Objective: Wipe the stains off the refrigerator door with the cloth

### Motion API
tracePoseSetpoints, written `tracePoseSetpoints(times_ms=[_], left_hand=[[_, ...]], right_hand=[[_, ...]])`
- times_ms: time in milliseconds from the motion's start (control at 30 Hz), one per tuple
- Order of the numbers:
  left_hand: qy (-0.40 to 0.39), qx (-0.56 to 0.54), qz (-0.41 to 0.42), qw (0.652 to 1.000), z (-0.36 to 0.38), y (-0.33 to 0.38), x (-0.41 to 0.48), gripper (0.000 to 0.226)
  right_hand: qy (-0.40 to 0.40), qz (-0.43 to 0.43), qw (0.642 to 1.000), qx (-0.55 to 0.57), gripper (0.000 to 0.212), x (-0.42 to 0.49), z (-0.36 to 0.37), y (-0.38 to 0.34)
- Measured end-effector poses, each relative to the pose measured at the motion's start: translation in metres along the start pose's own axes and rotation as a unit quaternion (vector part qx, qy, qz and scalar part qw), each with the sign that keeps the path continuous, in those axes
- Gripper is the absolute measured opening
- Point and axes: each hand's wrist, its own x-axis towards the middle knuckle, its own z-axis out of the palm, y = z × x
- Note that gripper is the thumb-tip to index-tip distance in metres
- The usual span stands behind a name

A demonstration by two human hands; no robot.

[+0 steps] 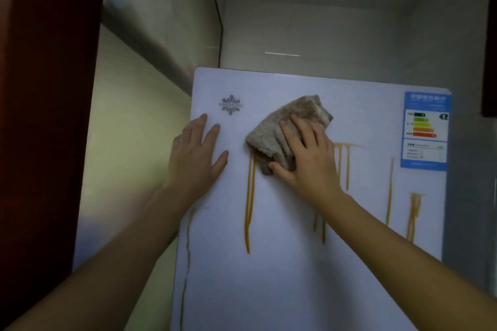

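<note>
Your right hand (304, 153) presses the cloth (285, 131) flat against the upper refrigerator door (282, 277), fingers spread over it and thumb hooked under its lower edge. The cloth is nubby grey-brown terry, crumpled, with its long axis running from lower left to upper right. Thin orange drip stains (250, 201) run vertically down the smooth white panel. Your left hand (196, 153) lies flat near the door's left edge, fingers apart.

I see open door surface below and between my hands on the refrigerator door (282, 277). My left hand (196, 153) lies flat by the door's left edge, my right hand (306, 156) presses the cloth (285, 126) mid-door. The energy label (425, 131) fills the upper right corner; a dark cabinet (40, 115) stands well off to the left.
</note>
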Motion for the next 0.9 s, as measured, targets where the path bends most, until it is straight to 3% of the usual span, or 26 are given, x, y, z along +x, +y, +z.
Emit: tracePoseSetpoints(times_ms=[133, 300, 467, 700, 900], left_hand=[[-0.001, 0.024, 0.011, 1.0, 0.005, 0.001, -0.003, 0.068], [0.006, 0.023, 0.012, 1.0, 0.011, -0.001, -0.005, 0.071], [0.005, 0.0, 0.017, 1.0, 0.01, -0.003, -0.008, 0.072], [0.01, -0.008, 0.021, 1.0, 0.01, -0.004, -0.008, 0.072], [0.005, -0.024, 0.025, 0.999, 0.012, -0.007, -0.009, 0.073]], right_hand=[[-0.009, 0.019, 1.0, -0.018, 0.08, 0.019, -0.001, -0.004], [-0.031, -0.023, 0.999, -0.021, 0.078, 0.029, 0.003, -0.01], [-0.023, -0.032, 0.999, 0.003, 0.066, 0.029, 0.001, -0.009], [-0.015, -0.036, 0.999, 0.003, 0.064, 0.042, 0.008, -0.013], [-0.079, -0.201, 0.976, -0.017, 0.064, 0.071, 0.009, -0.018]])
